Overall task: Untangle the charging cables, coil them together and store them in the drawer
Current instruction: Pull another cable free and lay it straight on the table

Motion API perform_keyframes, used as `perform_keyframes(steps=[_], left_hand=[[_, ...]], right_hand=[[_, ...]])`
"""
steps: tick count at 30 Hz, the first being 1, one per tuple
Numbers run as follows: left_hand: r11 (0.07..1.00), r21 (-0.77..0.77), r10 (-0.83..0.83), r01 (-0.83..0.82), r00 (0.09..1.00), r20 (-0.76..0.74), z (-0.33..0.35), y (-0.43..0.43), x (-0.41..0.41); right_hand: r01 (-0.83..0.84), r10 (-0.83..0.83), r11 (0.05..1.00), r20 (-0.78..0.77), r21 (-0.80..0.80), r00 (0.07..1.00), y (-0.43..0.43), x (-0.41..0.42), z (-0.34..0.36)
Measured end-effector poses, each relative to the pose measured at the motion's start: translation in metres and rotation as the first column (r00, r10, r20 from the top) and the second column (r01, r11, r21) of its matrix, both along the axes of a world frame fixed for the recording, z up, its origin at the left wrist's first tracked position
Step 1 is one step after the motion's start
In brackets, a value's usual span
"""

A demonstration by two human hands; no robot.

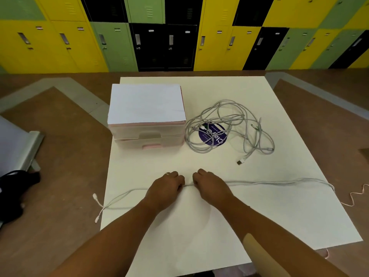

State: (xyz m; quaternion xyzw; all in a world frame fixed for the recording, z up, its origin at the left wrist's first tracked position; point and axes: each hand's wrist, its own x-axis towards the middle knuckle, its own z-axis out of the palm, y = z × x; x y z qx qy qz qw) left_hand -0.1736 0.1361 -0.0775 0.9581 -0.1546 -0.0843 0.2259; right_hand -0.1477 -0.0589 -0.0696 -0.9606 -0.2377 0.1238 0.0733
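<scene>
Two white charging cables lie stretched side by side across the near part of the white table. Their left plug ends hang past the table's left edge. My left hand and my right hand grip these cables close together at the middle, fingers curled over them. A tangled heap of grey-white cables lies further back on the right, one USB plug sticking out toward me. A pink two-drawer box stands at the back left, both drawers shut, a white sheet on top.
A round purple sticker lies under the tangle. A thin pink cable trails on the brown floor to the right. A black bag and a grey bench sit at the left. Coloured lockers line the back wall.
</scene>
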Motion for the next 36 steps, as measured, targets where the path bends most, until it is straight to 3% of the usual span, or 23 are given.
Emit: perform_keyframes(steps=[10,30,36], left_hand=[[1.0,0.012,-0.012,0.012,0.998,0.066,-0.005,0.052,-0.016],[0.995,0.086,0.047,-0.044,0.998,-0.031,0.004,0.139,-0.025],[0.976,0.192,0.105,-0.099,0.994,-0.022,0.006,0.152,-0.03]], right_hand=[[-0.023,0.022,0.999,0.044,0.04,0.999,-0.02,0.01,-0.009],[-0.065,0.057,0.992,0.076,0.111,0.995,-0.01,0.011,-0.01],[-0.101,0.093,0.983,0.061,0.151,0.994,0.005,0.008,-0.011]])
